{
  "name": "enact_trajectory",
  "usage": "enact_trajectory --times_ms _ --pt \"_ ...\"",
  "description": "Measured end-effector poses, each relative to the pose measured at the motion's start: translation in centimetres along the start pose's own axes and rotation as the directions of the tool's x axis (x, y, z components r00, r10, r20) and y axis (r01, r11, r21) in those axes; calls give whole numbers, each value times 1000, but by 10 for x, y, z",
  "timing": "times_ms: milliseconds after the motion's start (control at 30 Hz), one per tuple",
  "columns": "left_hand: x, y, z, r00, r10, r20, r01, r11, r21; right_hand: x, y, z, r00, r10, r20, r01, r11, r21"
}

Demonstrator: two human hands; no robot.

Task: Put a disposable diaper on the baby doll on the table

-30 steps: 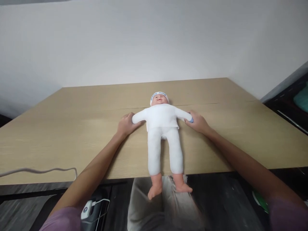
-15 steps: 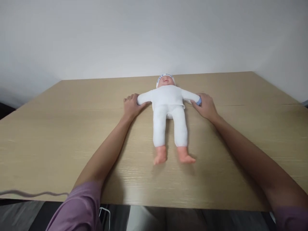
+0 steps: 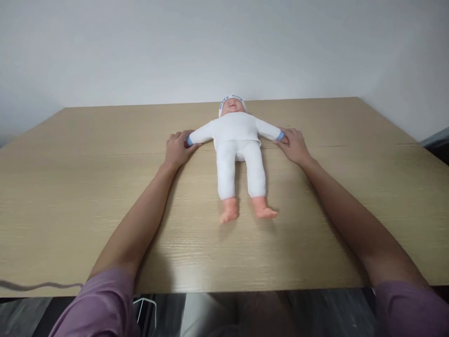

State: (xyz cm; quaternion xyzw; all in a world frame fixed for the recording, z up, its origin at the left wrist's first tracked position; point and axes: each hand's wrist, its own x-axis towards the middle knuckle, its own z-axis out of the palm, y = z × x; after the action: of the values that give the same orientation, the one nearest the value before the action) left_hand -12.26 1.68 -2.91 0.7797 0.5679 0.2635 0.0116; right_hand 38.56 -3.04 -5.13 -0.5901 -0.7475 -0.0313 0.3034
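Observation:
A baby doll (image 3: 235, 126) lies on its back on the wooden table (image 3: 87, 210), its head toward the wall and its bare feet toward me. It wears a white top and trousers, blue cuffs and a white cap (image 3: 232, 99) with blue lettering. The doll's arms are stretched out to both sides. My left hand (image 3: 178, 147) is closed around the doll's arm end at the left, by the blue cuff. On the other side, my right hand (image 3: 293, 145) grips the doll's hand just past its cuff.
A pale wall (image 3: 210, 47) rises behind the table's far edge. At the near left edge lies a grey cable (image 3: 38, 285). A dark object (image 3: 438, 145) stands beyond the table's right side.
My left hand has shifted outward along the doll's arm, and its blue cuff now shows. The right hand still holds the other arm end. The whole view has shifted slightly.

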Motion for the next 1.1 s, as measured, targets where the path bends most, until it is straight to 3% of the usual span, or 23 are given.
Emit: enact_trajectory --times_ms 133,267,367,467,533,600,700,733,767,800,833,867,900,933,1000,1033,1100 --pt "-12 5 -4 1000 -21 -2 21 999 -32 -8 -8 -6 998 54 34 -53 998 -22" --pt "-35 16 -10 990 -134 -40 133 991 -16 -28 -29 -16 992 124 -35 -125 991 -48" --pt "-56 36 -22 978 -175 -112 173 985 -26 -50 -69 -34 981 154 -119 -156 988 -7" --pt "-88 77 -49 968 -151 -200 134 987 -93 -91 -135 -70 975 153 -162 -139 986 90" --pt "-127 116 -72 952 -151 -267 107 979 -171 -139 -184 -99 981 96 -167 -66 982 176" --pt "-189 157 -87 932 -173 -318 76 953 -294 -204 -222 -122 984 90 -151 -52 969 239" --pt "-311 205 -81 937 -204 -284 62 897 -438 -311 -248 -131 995 -31 -98 62 940 335" --pt "-353 215 -71 958 -112 -265 -31 876 -481 -344 -248 -126 993 -103 -62 119 915 385" --pt "-392 222 -60 979 25 -201 -131 834 -536 -374 -247 -119 992 -125 -20 122 897 425" --pt "-425 228 -47 986 158 -45 -154 793 -590 -399 -243 -111 997 -77 19 60 893 447" --pt "-453 232 -36 980 183 81 -95 783 -615 -420 -240 -101 997 43 68 -69 889 453" --pt "-474 235 -25 969 127 214 33 788 -615 -438 -236 -91 973 190 134 -231 862 452" --pt "-488 237 -16 936 32 350 194 785 -589 -452 -233 -82 916 337 218 -400 805 438" --pt "-497 240 -8 884 -84 460 354 762 -542 -463 -230 -74 836 458 302 -548 730 409" --pt "-503 243 3 757 -229 612 572 686 -450 -480 -226 -59 685 579 443 -726 596 344" --pt "-502 245 8 712 -245 658 621 657 -428 -485 -225 -54 637 594 491 -766 556 322" --pt "-494 251 17 672 -229 704 658 620 -427 -489 -225 -45 601 587 542 -793 523 313"
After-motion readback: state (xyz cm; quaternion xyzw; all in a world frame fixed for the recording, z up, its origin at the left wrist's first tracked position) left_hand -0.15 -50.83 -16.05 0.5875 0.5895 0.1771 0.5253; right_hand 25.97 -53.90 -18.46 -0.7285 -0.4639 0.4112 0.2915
